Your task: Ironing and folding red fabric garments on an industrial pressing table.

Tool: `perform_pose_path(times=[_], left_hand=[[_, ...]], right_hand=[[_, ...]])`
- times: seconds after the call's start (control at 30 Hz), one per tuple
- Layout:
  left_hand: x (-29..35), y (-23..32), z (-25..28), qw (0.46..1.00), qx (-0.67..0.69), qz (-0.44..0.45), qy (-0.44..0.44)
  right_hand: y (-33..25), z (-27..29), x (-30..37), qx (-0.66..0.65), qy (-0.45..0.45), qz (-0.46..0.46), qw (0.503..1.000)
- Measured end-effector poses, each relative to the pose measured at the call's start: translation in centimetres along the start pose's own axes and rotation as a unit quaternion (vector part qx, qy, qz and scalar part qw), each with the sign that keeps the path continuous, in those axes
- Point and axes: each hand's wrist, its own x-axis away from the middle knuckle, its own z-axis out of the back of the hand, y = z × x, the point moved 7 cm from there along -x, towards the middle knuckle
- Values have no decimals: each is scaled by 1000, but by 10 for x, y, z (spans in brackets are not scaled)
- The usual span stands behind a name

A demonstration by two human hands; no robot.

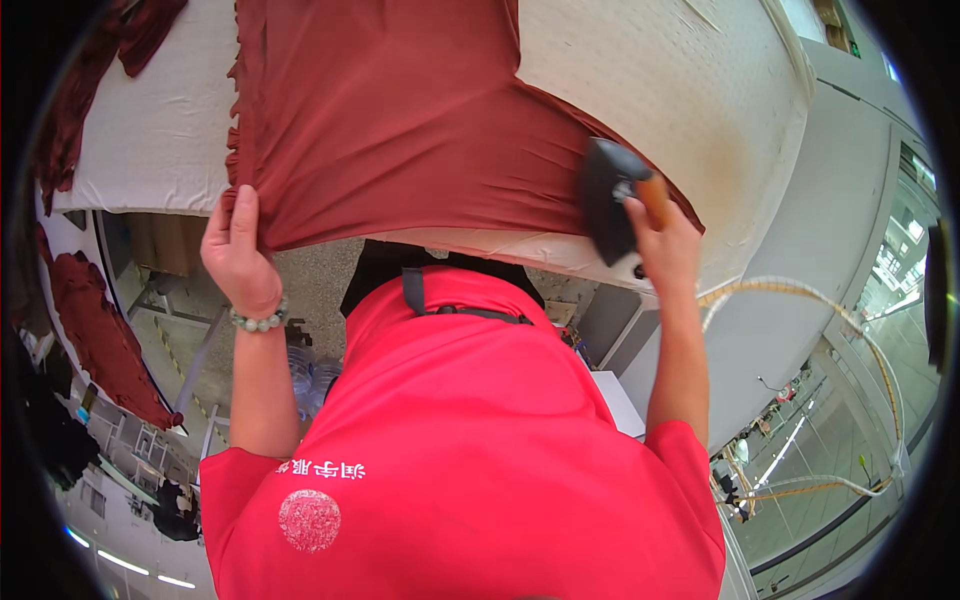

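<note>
A dark red garment (pixel 400 130) with a ruffled left edge lies spread over a white padded ironing table, its near edge hanging slightly over the front. At its lower left corner my left hand (pixel 240 240) pinches the cloth between thumb and fingers. My right hand (pixel 665 240) grips the wooden handle of a black iron (pixel 608 195). The iron rests on or just over the garment's right part, near its slanting right edge; its soleplate is hidden. Slight blur shows on the iron.
The padded ironing table (pixel 660 60) stretches away ahead, with a brownish stain at right. A hose and cable (pixel 790 288) loop from the iron's side to the right. More dark red cloth (pixel 100 340) hangs at left. Clear plastic bottles (pixel 315 375) stand below the table.
</note>
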Motion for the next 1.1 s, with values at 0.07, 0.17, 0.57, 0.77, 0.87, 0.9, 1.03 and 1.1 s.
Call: perform_pose_path(times=[0.07,0.17,0.57,0.77,0.87,0.9,1.03,1.1], left_hand=[[-2,13,-5,997,72,-1,19],[-2,17,-8,993,117,-8,34],[13,30,-21,988,156,13,17],[24,41,-34,990,125,-60,-7],[23,50,-47,989,121,-86,-13],[25,54,-46,988,116,-98,-6],[27,77,-62,973,199,-110,32],[22,83,-53,970,205,-113,73]], right_hand=[[53,17,-5,34,15,-34,999],[71,23,1,23,0,-15,1000],[-44,41,-76,-72,-69,196,976],[120,85,-170,18,54,113,992],[168,92,-181,126,96,-19,987],[130,98,-150,120,210,150,959],[120,31,-4,67,124,481,866],[144,0,16,43,85,461,882]])
